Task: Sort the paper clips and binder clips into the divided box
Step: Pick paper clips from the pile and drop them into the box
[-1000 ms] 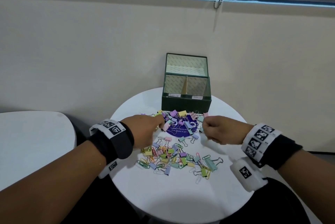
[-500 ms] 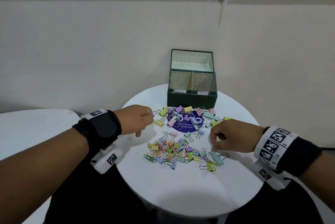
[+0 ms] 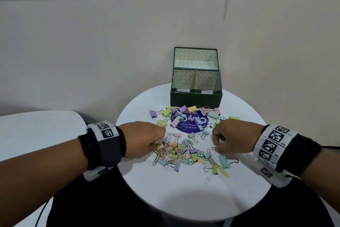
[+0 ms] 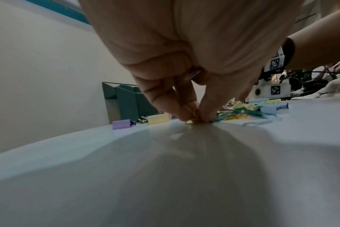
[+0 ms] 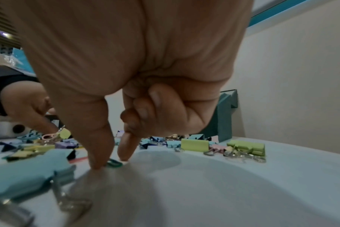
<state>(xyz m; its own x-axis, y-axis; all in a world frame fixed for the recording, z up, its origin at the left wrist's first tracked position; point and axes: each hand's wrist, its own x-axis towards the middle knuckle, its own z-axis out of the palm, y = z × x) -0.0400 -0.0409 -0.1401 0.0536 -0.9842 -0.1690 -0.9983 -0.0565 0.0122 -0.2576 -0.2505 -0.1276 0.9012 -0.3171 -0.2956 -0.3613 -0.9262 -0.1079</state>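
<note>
1. Your left hand (image 3: pixel 145 139) pinches a yellow wire paper clip (image 4: pixel 195 114) against the round white table (image 3: pixel 184 199), in front of the dark green divided cardboard box (image 3: pixel 196 99).
2. Your right hand (image 3: pixel 231 137) plants thumb and forefinger either side of a green wire paper clip (image 5: pixel 114 163), also before the box; whether they grip it, I cannot tell.
3. Mixed pastel clips (image 3: pixel 184 153) lie scattered before the box.

office pantry I think, purple "pantries clean" sticker (image 3: pixel 189 129) on the round white table (image 3: pixel 193 199) between left hand (image 3: pixel 145 138) and right hand (image 3: pixel 233 136)
</note>
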